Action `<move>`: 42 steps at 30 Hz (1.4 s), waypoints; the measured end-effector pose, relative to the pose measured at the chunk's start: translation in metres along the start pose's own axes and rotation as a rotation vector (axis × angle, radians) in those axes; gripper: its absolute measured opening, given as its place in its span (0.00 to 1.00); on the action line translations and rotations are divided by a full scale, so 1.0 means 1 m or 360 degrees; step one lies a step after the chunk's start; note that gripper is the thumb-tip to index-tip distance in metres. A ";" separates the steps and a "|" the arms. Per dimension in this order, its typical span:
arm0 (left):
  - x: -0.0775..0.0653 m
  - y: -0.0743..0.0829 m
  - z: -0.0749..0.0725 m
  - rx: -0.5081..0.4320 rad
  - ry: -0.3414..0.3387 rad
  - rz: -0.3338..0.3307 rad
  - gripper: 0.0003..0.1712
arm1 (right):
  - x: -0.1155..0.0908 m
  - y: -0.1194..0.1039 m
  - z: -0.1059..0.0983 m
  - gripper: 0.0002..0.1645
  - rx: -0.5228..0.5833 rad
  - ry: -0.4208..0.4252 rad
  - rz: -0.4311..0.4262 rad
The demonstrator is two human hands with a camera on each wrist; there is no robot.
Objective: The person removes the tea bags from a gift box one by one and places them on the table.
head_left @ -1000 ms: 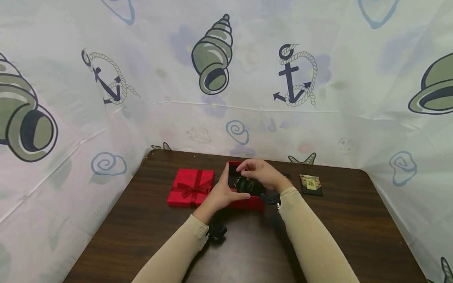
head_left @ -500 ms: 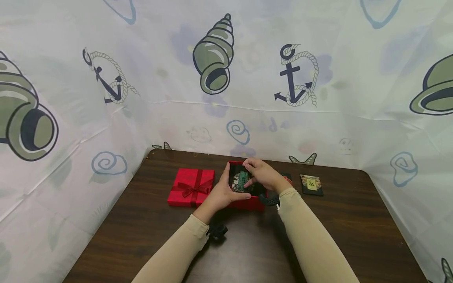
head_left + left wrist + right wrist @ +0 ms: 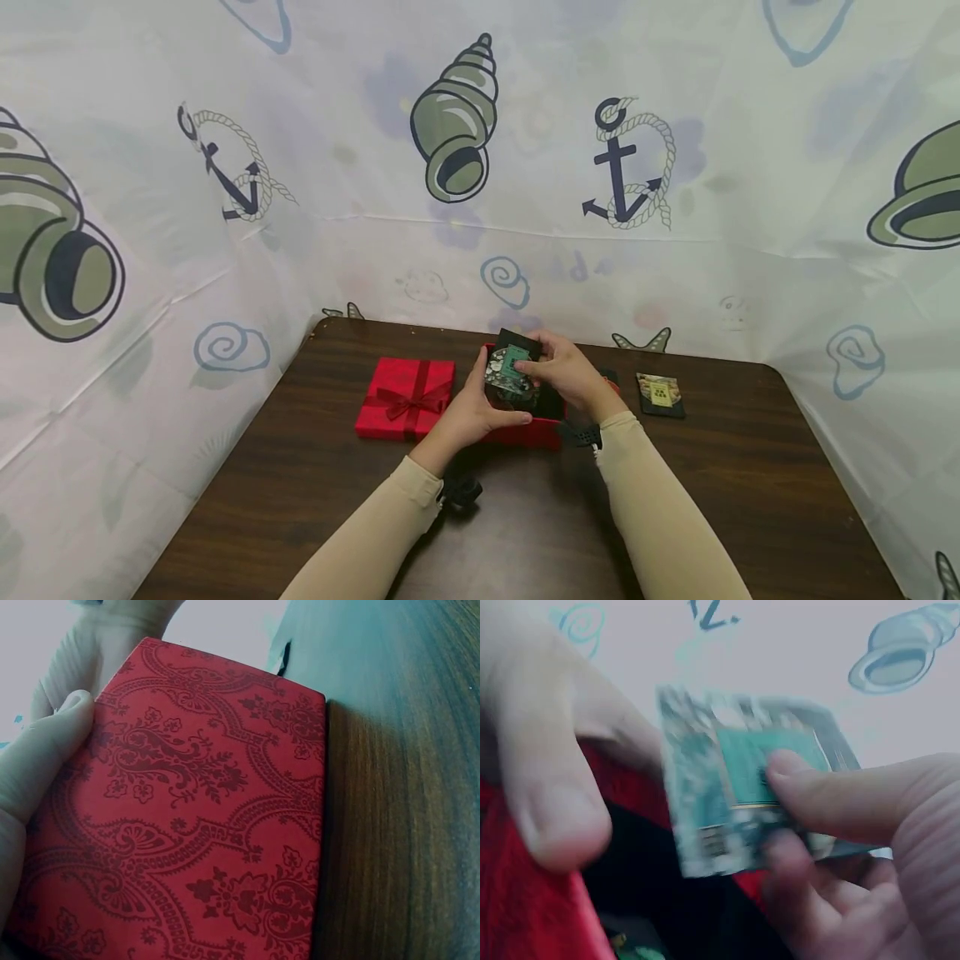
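Observation:
A small dark flat packet (image 3: 502,385) with a green label tilts up over the open red gift box (image 3: 534,434). My right hand (image 3: 567,379) pinches the packet at its right side, thumb lying on the label, as the right wrist view also shows. My left hand (image 3: 470,410) grips the box at its near left corner, thumb on the near wall and fingers along the left side. In the left wrist view the box wall (image 3: 187,787) shows a dark red floral pattern. Inside, the box is black, and a bit of something green and yellow (image 3: 641,949) lies low in it.
A red lid (image 3: 390,379) with a ribbon bow lies left of the box. On the right lies a dark packet (image 3: 660,393) with a yellow label. A dark and red item (image 3: 611,380) is partly hidden behind the right hand. Patterned cloth walls surround the brown table (image 3: 750,467).
My right hand has taken hold of the green-labelled packet in the box and raised it, tilting its far end upward. My left hand has stayed on the box.

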State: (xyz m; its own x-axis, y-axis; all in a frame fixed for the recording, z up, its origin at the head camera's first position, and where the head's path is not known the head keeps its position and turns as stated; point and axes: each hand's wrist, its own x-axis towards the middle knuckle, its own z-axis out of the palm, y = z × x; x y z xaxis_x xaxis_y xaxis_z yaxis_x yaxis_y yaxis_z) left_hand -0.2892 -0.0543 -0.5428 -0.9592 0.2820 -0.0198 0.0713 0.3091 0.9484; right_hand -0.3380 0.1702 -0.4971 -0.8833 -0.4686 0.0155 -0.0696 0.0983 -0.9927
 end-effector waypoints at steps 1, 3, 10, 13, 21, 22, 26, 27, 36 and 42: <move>0.000 0.000 0.000 0.0009 0.0001 0.0003 0.82 | -0.004 -0.001 0.000 0.27 -0.0031 0.0047 -0.0021; 0.000 0.001 0.001 0.0028 0.0006 0.0007 0.83 | -0.013 -0.006 0.000 0.27 -0.0092 0.0146 -0.0048; 0.000 0.005 0.003 0.0058 0.0011 -0.0047 0.84 | -0.052 -0.034 -0.001 0.27 -0.0247 0.0346 -0.0147; 0.000 0.006 0.003 0.0075 0.0016 -0.0048 0.83 | -0.071 -0.046 -0.004 0.27 -0.0349 0.0417 -0.0211; -0.002 0.006 0.003 0.0070 0.0021 -0.0049 0.82 | -0.119 -0.081 -0.011 0.43 -0.0519 0.0562 -0.0318; -0.002 0.006 0.003 0.0070 0.0017 -0.0046 0.82 | -0.125 -0.084 -0.013 0.46 -0.0532 0.0584 -0.0350; -0.001 0.005 0.002 0.0094 0.0009 -0.0037 0.83 | -0.143 -0.092 -0.025 0.53 -0.0631 0.0662 -0.0486; -0.001 0.005 0.001 0.0097 0.0009 -0.0038 0.84 | -0.146 -0.093 -0.029 0.54 -0.0678 0.0691 -0.0512; -0.002 0.003 0.001 0.0111 0.0033 -0.0066 0.85 | -0.175 -0.086 -0.072 0.37 -0.0810 0.1190 -0.0496; -0.004 0.000 0.001 0.0109 0.0025 -0.0071 0.84 | -0.189 -0.081 -0.090 0.30 -0.0806 0.1398 -0.0320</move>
State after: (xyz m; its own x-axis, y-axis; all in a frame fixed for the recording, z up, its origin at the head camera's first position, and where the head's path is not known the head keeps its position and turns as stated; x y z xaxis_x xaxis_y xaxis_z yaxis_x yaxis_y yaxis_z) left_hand -0.2848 -0.0541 -0.5429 -0.9660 0.2525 -0.0563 0.0462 0.3824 0.9229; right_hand -0.2066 0.3296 -0.4084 -0.8468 0.2689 0.4590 -0.2606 0.5426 -0.7986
